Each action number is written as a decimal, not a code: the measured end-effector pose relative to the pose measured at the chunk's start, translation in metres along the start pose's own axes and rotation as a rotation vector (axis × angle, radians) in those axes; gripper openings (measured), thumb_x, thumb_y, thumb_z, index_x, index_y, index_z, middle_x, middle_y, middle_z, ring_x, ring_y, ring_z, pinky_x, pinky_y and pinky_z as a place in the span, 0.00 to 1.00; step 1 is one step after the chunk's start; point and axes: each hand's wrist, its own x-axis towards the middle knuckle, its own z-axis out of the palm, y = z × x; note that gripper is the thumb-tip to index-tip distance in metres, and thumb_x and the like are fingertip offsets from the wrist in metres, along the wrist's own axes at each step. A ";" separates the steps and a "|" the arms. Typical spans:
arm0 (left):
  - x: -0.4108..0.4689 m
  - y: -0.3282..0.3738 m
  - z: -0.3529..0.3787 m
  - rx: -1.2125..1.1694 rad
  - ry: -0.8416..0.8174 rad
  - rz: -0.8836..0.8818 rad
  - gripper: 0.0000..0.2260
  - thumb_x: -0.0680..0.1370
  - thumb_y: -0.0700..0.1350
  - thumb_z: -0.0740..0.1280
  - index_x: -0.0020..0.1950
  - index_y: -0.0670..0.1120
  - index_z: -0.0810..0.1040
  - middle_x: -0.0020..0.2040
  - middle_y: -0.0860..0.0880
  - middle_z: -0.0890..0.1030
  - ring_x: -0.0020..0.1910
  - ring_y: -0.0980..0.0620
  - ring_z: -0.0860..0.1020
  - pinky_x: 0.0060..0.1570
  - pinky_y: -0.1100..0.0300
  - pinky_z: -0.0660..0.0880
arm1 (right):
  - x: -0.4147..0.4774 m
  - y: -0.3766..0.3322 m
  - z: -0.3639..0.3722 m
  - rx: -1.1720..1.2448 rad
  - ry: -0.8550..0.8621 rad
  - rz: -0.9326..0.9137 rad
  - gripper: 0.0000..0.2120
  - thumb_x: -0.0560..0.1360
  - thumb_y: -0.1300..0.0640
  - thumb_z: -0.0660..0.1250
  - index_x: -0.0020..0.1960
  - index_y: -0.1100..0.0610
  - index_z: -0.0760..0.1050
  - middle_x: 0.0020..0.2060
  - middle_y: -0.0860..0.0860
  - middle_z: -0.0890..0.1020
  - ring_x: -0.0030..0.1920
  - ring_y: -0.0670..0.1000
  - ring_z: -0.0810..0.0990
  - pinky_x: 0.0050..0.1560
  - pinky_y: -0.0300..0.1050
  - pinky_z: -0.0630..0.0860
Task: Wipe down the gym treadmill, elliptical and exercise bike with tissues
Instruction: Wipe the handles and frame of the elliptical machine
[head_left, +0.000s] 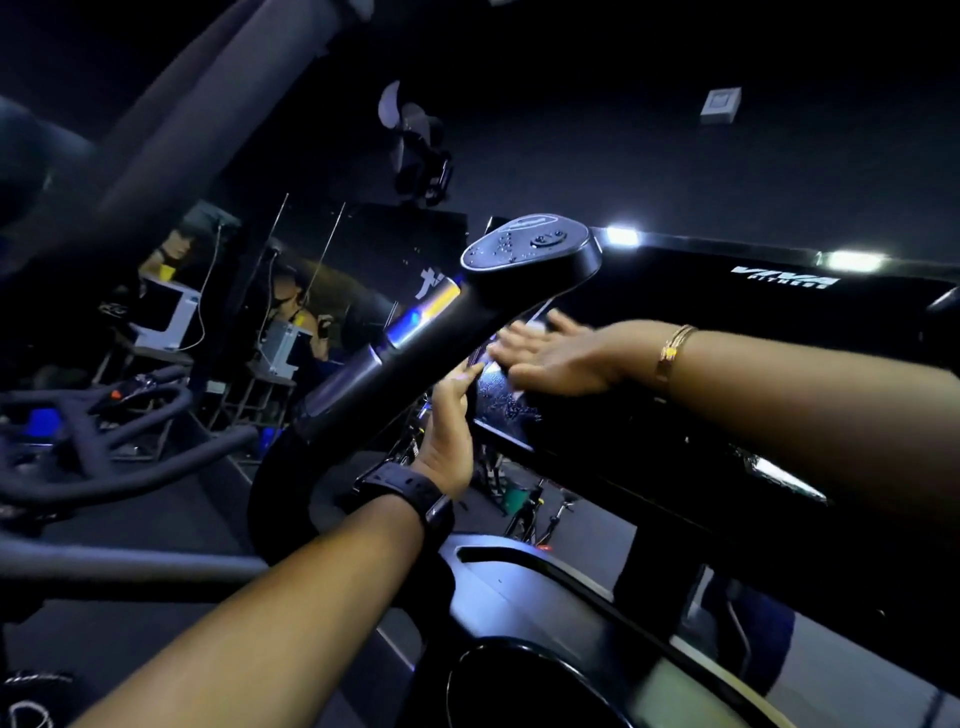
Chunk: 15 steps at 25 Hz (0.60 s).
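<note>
1. Right hand (550, 353) lies flat on the console screen (506, 410), fingers straight and motion-blurred. A pale scrap at the fingertips looks like the tissue (537, 328) — pinned under the hand, not pinched.
2. Left hand (447, 431) braces the screen's left edge, fingers fairly straight along it, holding nothing. Thumb hidden.
3. Risk: the tissue is held only by flat pressure, so a fast sweep could drop it or shred it on the wet glass.
4. Risk: droplets on the lower screen could be pushed to the bezel and seep in if a pass runs to the edge.
5. Risk: hard pressure may tilt the screen if the left hand gives. The forearm could also knock the button handle (530, 249) just above.
6. Surface: glossy black panel, beaded and streaked; pale lettering (784, 278) on the housing.
7. Room: dark — 2 light patches (621, 236) along the console's top edge, a wall fan (410, 124), bike handlebars (130, 410) off to the left.
</note>
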 end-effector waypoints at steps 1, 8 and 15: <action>0.001 -0.001 -0.001 -0.057 -0.005 0.006 0.24 0.82 0.39 0.44 0.43 0.53 0.78 0.34 0.58 0.83 0.34 0.69 0.79 0.36 0.74 0.73 | -0.004 -0.014 0.003 0.050 -0.051 -0.086 0.27 0.83 0.46 0.41 0.79 0.52 0.40 0.78 0.51 0.40 0.77 0.47 0.37 0.75 0.53 0.33; 0.006 -0.023 -0.012 0.370 -0.095 -0.003 0.34 0.72 0.58 0.57 0.78 0.50 0.58 0.72 0.58 0.61 0.72 0.65 0.52 0.71 0.65 0.52 | -0.036 0.023 -0.003 0.539 -0.071 0.178 0.43 0.76 0.32 0.54 0.79 0.55 0.41 0.78 0.54 0.50 0.78 0.55 0.49 0.76 0.53 0.47; 0.010 -0.035 -0.018 0.856 -0.169 0.252 0.44 0.66 0.67 0.51 0.80 0.54 0.46 0.80 0.58 0.46 0.70 0.70 0.31 0.69 0.64 0.30 | -0.019 0.125 -0.025 0.105 0.129 0.464 0.26 0.83 0.45 0.38 0.79 0.52 0.45 0.79 0.47 0.46 0.77 0.43 0.42 0.73 0.60 0.31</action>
